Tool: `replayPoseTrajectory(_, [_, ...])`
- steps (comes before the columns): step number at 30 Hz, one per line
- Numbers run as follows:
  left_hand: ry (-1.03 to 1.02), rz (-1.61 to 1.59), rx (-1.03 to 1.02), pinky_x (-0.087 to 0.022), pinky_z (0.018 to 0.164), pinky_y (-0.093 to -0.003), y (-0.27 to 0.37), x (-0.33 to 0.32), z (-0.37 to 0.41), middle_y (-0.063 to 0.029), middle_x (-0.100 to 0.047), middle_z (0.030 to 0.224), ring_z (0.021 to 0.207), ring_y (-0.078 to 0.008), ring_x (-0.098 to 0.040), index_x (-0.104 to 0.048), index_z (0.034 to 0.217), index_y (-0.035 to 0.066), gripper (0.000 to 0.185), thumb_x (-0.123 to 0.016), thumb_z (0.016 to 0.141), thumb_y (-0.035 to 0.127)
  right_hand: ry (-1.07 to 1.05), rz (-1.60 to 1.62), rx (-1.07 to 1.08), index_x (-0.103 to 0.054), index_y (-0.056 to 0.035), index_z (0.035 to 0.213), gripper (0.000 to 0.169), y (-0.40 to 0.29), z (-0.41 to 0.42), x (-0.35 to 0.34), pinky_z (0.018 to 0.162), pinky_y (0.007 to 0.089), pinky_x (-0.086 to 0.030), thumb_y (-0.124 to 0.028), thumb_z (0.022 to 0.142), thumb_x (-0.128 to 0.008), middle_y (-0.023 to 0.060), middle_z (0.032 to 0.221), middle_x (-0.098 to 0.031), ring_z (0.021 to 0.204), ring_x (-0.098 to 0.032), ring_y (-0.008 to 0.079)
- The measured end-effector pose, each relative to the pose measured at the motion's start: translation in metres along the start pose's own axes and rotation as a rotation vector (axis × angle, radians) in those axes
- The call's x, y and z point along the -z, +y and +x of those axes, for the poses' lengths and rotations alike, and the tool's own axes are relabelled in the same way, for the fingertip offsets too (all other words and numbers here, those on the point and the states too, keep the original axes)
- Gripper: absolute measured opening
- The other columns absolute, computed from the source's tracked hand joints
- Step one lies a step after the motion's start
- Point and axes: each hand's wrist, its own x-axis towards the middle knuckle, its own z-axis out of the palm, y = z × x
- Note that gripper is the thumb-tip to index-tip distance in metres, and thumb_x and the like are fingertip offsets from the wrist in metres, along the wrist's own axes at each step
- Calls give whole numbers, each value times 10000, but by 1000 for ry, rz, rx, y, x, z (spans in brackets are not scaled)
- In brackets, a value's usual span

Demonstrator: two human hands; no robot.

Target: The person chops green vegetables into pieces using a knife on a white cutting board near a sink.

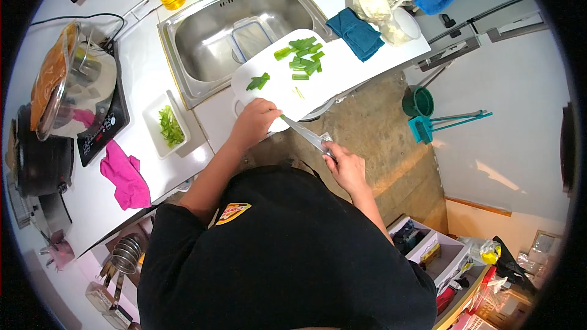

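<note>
My right hand grips the handle of a kitchen knife, its blade pointing up and left to the near edge of a white cutting board. My left hand rests at that edge, fingers bunched beside the knife tip. A bit of green shows by its fingertips, but whether they pinch it is hidden. Cut green leaf-stalk pieces lie in a loose group on the board's far right. A smaller green bunch sits nearer my left hand, and thin pale slivers lie between.
The board overlaps a steel sink holding a clear lidded container. Left of it stand a white dish of chopped greens, a pink cloth and an induction cooker. A folded blue cloth lies to the right.
</note>
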Motion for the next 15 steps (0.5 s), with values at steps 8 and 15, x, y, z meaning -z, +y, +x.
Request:
replayPoseTrajectory(8, [195, 209, 2, -428, 944, -451, 15, -10, -16, -55, -642, 1009, 1071, -230, -578, -667, 975, 59, 214, -670, 762, 73, 67, 19, 63, -595, -226, 1163, 285, -4, 3, -19, 651, 395, -517, -288, 885, -621, 57, 922, -662, 802, -656, 278])
replayPoseTrajectory(15, [139, 370, -6, -370, 1046, -435, 17, -9, -30, -59, -636, 1156, 1165, -201, -562, -659, 1067, 59, 282, -665, 803, 157, 101, -27, 89, -583, -238, 1183, 301, -5, 5, -30, 641, 395, -522, -286, 887, -612, 51, 896, -637, 797, -653, 269])
